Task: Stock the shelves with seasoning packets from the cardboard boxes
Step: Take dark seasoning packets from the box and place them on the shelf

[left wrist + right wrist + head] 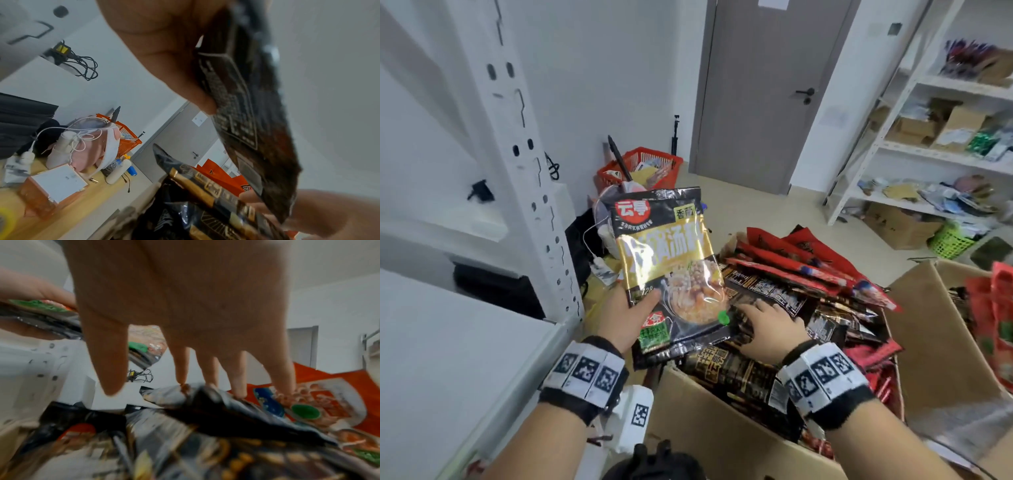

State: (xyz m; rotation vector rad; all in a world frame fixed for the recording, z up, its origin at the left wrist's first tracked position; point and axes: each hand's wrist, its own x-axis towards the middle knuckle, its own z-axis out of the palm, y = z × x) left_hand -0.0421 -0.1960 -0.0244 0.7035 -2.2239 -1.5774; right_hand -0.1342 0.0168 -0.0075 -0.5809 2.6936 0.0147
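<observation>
From the head camera: left hand (621, 317) raised beside the white shelf upright (530, 178), thumb pinched over the lower left edge of a black-and-gold seasoning packet (671, 253) held upright, more packets fanned behind it in the same grip; fingers hidden behind the packets. Right hand (770, 329) lower and to the right, palm down, fingers spread and resting on the heap of black packets (784, 298) piled in the open cardboard box (722, 431). Red packets (801, 263) stacked further back on the same heap; a second cardboard box (941, 339) to the right, also holding red packets. Beyond — an orange basket (640, 168) against the wall, a grey door (767, 92), a white shelving unit (941, 150) loaded with boxes and bags at right. From the left wrist camera: thumb (164, 53) pressed flat against the dark printed back of the held packet (242, 113); other fingers out of sight behind it, so cannot tell how curled. Gold-edged black packets (205, 191) below, orange basket (127, 138) in the distance. From the right wrist camera, blurred: four fingertips (238, 386) and thumb splayed apart, tips touching a crumpled black packet (216, 410) on top of the pile — not closed round it; a red packet (318, 407) just beside it at right.
</observation>
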